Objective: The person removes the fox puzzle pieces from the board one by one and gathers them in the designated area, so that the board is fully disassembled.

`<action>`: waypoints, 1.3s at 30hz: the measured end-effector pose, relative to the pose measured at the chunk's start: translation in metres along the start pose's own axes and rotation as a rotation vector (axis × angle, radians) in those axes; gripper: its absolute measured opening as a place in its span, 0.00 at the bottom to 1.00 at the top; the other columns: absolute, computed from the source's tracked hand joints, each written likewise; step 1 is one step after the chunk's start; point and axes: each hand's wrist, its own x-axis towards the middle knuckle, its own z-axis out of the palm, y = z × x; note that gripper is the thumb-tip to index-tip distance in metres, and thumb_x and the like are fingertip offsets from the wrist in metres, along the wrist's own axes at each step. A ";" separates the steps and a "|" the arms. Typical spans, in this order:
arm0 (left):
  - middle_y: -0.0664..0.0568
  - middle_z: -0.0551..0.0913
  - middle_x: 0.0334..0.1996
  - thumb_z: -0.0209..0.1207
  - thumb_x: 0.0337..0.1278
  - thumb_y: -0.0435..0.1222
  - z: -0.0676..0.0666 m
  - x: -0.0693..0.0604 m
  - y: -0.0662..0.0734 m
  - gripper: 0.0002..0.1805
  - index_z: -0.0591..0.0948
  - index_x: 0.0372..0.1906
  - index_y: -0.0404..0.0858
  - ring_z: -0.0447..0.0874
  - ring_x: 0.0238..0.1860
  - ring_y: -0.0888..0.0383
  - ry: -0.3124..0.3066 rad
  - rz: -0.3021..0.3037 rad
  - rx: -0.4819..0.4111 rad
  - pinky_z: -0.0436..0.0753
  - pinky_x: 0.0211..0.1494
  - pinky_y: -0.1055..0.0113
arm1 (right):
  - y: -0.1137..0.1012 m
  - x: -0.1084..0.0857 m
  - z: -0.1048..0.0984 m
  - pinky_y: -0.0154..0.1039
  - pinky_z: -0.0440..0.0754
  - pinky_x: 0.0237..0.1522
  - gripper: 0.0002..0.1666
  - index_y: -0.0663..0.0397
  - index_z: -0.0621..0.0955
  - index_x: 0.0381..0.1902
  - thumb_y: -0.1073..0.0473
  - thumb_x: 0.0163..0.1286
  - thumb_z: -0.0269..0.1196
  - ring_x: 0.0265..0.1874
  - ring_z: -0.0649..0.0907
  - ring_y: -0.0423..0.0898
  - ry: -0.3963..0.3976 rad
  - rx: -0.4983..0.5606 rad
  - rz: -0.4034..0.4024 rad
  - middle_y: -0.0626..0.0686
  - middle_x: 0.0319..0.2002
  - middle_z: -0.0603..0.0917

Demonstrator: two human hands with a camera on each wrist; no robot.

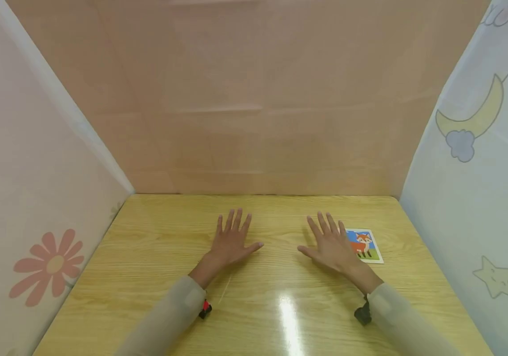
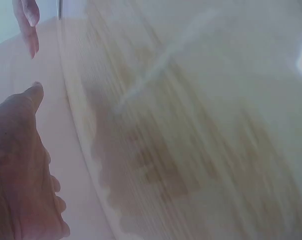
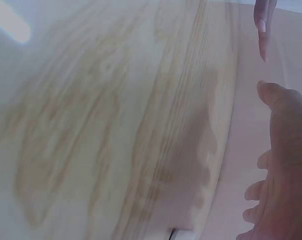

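Observation:
My left hand [image 1: 231, 242] is held palm down over the wooden table [image 1: 156, 277], its fingers straight and spread, holding nothing. Opposite it, my right hand [image 1: 331, 246] has its fingers spread the same way, also with nothing in it. A square card with a fox picture [image 1: 364, 245] lies on the table beside the right hand, which hides its left edge. The left wrist view shows the underside of the left hand [image 2: 21, 160] above the tabletop. In the right wrist view the right hand [image 3: 285, 160] hovers over its shadow, and a small pale edge [image 3: 182, 234] shows at the bottom.
A plain tan sheet [image 1: 258, 109] closes off the back of the table. On the left stands a pale wall with a red flower [image 1: 55, 264]; on the right, one printed with a moon [image 1: 481, 116] and a star [image 1: 496, 278]. Light glares off the tabletop near the front.

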 end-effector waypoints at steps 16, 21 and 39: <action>0.40 0.43 0.87 0.40 0.71 0.75 0.007 0.012 0.037 0.54 0.47 0.88 0.47 0.35 0.87 0.41 -0.001 0.105 0.030 0.40 0.85 0.35 | 0.029 -0.018 -0.014 0.76 0.56 0.76 0.56 0.60 0.63 0.82 0.26 0.73 0.59 0.80 0.58 0.73 0.020 -0.020 -0.039 0.71 0.81 0.60; 0.42 0.44 0.87 0.40 0.70 0.76 0.012 0.016 0.050 0.54 0.47 0.88 0.48 0.36 0.87 0.43 -0.004 0.133 0.039 0.41 0.85 0.36 | 0.045 -0.025 -0.019 0.76 0.56 0.76 0.57 0.61 0.62 0.83 0.27 0.73 0.59 0.79 0.59 0.73 0.003 -0.027 -0.038 0.71 0.81 0.59; 0.45 0.44 0.87 0.39 0.70 0.75 0.023 0.030 0.104 0.54 0.46 0.88 0.49 0.36 0.87 0.49 -0.026 0.250 0.089 0.42 0.88 0.47 | 0.108 -0.053 -0.031 0.69 0.64 0.74 0.57 0.68 0.66 0.79 0.33 0.69 0.69 0.75 0.65 0.74 0.026 0.001 -0.103 0.74 0.77 0.66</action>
